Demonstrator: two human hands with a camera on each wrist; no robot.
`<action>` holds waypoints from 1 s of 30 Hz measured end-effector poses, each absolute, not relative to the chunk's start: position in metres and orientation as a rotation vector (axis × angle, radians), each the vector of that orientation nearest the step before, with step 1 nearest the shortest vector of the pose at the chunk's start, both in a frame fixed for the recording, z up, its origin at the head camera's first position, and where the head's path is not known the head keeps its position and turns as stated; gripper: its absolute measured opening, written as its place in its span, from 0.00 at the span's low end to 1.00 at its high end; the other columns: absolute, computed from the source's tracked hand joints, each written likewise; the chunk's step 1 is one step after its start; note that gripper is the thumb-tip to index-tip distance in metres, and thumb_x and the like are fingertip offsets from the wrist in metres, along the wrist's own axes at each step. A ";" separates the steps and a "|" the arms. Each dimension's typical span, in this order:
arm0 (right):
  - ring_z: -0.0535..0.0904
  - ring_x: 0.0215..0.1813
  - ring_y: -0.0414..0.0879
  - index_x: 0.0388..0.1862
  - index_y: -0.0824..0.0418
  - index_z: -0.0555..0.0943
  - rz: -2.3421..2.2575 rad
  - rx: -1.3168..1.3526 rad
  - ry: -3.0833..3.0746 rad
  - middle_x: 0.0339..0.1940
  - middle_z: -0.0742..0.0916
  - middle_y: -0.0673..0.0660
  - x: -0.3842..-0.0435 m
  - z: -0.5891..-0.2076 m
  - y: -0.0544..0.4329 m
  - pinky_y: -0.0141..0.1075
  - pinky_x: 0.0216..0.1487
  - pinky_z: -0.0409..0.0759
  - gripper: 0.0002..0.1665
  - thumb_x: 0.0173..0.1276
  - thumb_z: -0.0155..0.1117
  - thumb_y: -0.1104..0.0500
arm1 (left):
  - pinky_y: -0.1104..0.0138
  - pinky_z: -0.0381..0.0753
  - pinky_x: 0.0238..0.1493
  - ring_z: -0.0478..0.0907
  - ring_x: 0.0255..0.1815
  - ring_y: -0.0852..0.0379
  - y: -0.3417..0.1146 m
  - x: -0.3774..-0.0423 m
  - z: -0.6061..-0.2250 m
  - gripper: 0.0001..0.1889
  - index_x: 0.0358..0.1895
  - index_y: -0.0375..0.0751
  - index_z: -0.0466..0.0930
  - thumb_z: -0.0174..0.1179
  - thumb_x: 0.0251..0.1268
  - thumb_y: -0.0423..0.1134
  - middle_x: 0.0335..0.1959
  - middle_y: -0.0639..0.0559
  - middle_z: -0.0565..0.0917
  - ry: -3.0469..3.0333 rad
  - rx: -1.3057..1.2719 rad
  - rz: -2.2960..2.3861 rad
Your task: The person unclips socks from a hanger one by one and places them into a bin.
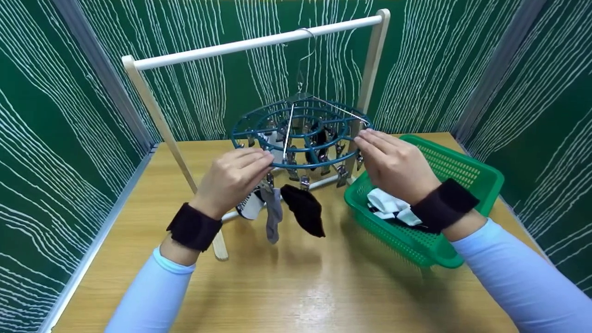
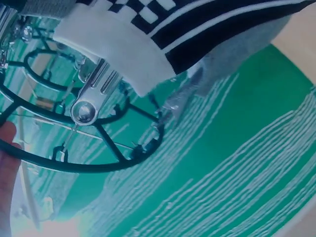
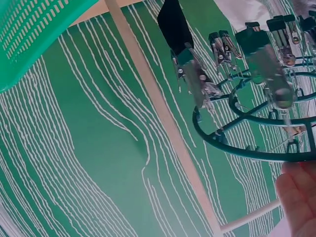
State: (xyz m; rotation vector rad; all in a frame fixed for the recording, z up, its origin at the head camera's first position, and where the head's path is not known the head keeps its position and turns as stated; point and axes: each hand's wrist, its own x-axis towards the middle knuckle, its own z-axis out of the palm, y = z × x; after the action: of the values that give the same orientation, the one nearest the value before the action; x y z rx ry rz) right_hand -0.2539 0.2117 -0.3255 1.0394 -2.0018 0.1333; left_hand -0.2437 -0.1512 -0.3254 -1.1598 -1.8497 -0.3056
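Note:
A round blue-green sock hanger (image 1: 300, 166) with metal clips hangs by its hook from a white rail. My left hand (image 1: 236, 173) pinches its rim at the near left, and my right hand (image 1: 393, 162) pinches it at the right. Below the left fingers dangle a grey sock (image 1: 274, 217) and a black sock (image 1: 304, 210). A black-and-white patterned sock (image 2: 197, 29) fills the top of the left wrist view, held by a clip (image 2: 94, 94). Another dark piece (image 3: 175, 27) hangs from a clip in the right wrist view. Both thumbs are mostly hidden.
The rail (image 1: 222, 49) sits on a wooden stand with slanted legs (image 1: 162, 125). To the right, a green perforated basket (image 1: 407, 252) holds white and dark fabric pieces (image 1: 388, 203), partly behind my right wrist. Green walls with white lines surround the wooden table (image 1: 296, 296).

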 end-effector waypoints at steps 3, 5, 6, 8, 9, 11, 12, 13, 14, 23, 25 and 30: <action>0.90 0.60 0.67 0.61 0.72 0.87 0.138 1.082 -1.997 0.57 0.91 0.72 -0.252 -0.324 0.210 0.57 0.59 0.90 0.19 0.72 0.69 0.68 | 0.54 0.93 0.53 0.93 0.47 0.44 -0.145 -0.240 -0.325 0.10 0.50 0.33 0.92 0.75 0.67 0.29 0.44 0.41 0.95 -1.854 -1.149 -0.266; 0.90 0.60 0.66 0.61 0.71 0.87 0.132 1.115 -1.984 0.57 0.91 0.72 -0.251 -0.324 0.207 0.57 0.60 0.89 0.21 0.71 0.72 0.67 | 0.54 0.93 0.54 0.93 0.47 0.44 -0.142 -0.238 -0.324 0.10 0.50 0.34 0.92 0.74 0.68 0.29 0.44 0.42 0.95 -1.863 -1.141 -0.243; 0.90 0.60 0.66 0.61 0.71 0.87 0.128 1.126 -1.976 0.57 0.91 0.72 -0.251 -0.323 0.206 0.57 0.59 0.90 0.21 0.70 0.74 0.67 | 0.54 0.93 0.54 0.93 0.47 0.44 -0.141 -0.237 -0.324 0.09 0.50 0.34 0.93 0.73 0.69 0.30 0.44 0.42 0.95 -1.868 -1.134 -0.232; 0.91 0.59 0.65 0.60 0.71 0.87 0.116 1.138 -1.964 0.56 0.92 0.71 -0.251 -0.323 0.204 0.57 0.59 0.90 0.22 0.69 0.76 0.67 | 0.54 0.93 0.54 0.93 0.47 0.44 -0.138 -0.236 -0.325 0.09 0.50 0.34 0.93 0.73 0.70 0.30 0.44 0.42 0.95 -1.878 -1.122 -0.219; 0.91 0.58 0.65 0.60 0.71 0.88 0.110 1.138 -1.961 0.55 0.92 0.71 -0.251 -0.323 0.203 0.57 0.59 0.90 0.21 0.69 0.77 0.67 | 0.54 0.93 0.53 0.93 0.47 0.44 -0.137 -0.236 -0.326 0.09 0.50 0.34 0.93 0.73 0.70 0.30 0.44 0.42 0.95 -1.883 -1.115 -0.216; 0.92 0.56 0.64 0.58 0.71 0.89 0.095 1.135 -1.955 0.54 0.93 0.70 -0.252 -0.322 0.202 0.56 0.58 0.90 0.20 0.68 0.78 0.68 | 0.54 0.93 0.53 0.93 0.47 0.44 -0.136 -0.235 -0.327 0.09 0.50 0.34 0.93 0.73 0.71 0.30 0.45 0.42 0.95 -1.890 -1.101 -0.218; 0.92 0.56 0.63 0.58 0.71 0.89 0.092 1.133 -1.953 0.53 0.93 0.70 -0.252 -0.322 0.201 0.55 0.58 0.90 0.20 0.67 0.78 0.69 | 0.54 0.93 0.54 0.93 0.48 0.44 -0.135 -0.234 -0.328 0.09 0.50 0.34 0.93 0.73 0.71 0.30 0.45 0.42 0.95 -1.895 -1.092 -0.225; 0.92 0.55 0.63 0.57 0.71 0.89 0.094 1.134 -1.952 0.52 0.93 0.69 -0.252 -0.322 0.201 0.55 0.58 0.90 0.19 0.67 0.78 0.70 | 0.54 0.93 0.54 0.93 0.48 0.44 -0.134 -0.234 -0.329 0.09 0.50 0.33 0.92 0.73 0.71 0.30 0.45 0.41 0.95 -1.900 -1.082 -0.233; 0.92 0.55 0.63 0.56 0.71 0.90 0.098 1.135 -1.948 0.51 0.93 0.69 -0.252 -0.321 0.201 0.55 0.58 0.90 0.18 0.67 0.78 0.71 | 0.53 0.92 0.55 0.93 0.49 0.44 -0.133 -0.234 -0.330 0.09 0.50 0.33 0.92 0.73 0.70 0.31 0.46 0.41 0.94 -1.905 -1.070 -0.245; 0.93 0.53 0.62 0.52 0.72 0.89 0.107 1.129 -1.929 0.49 0.94 0.69 -0.255 -0.324 0.199 0.55 0.58 0.90 0.15 0.67 0.75 0.76 | 0.58 0.91 0.45 0.88 0.38 0.45 -0.119 -0.228 -0.339 0.09 0.41 0.32 0.89 0.76 0.64 0.34 0.37 0.41 0.92 -1.748 -1.010 -0.390; 0.93 0.53 0.62 0.52 0.72 0.89 0.106 1.126 -1.930 0.49 0.94 0.69 -0.254 -0.324 0.199 0.55 0.58 0.90 0.15 0.66 0.75 0.76 | 0.60 0.91 0.40 0.87 0.34 0.48 -0.114 -0.225 -0.341 0.07 0.38 0.33 0.88 0.75 0.64 0.33 0.33 0.43 0.91 -1.720 -1.047 -0.429; 0.93 0.54 0.63 0.52 0.72 0.89 0.107 1.116 -1.939 0.49 0.94 0.69 -0.254 -0.324 0.197 0.54 0.58 0.90 0.14 0.68 0.74 0.75 | 0.63 0.92 0.40 0.89 0.32 0.51 -0.098 -0.214 -0.352 0.06 0.39 0.34 0.89 0.75 0.66 0.34 0.34 0.44 0.92 -1.800 -1.125 -0.601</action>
State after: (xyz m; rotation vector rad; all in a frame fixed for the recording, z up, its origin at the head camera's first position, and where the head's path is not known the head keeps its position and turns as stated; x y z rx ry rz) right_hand -0.2541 0.1975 -0.3242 1.1163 -1.9391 0.1074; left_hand -0.2136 -0.0978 -0.3521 -1.1253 -1.7997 -0.6014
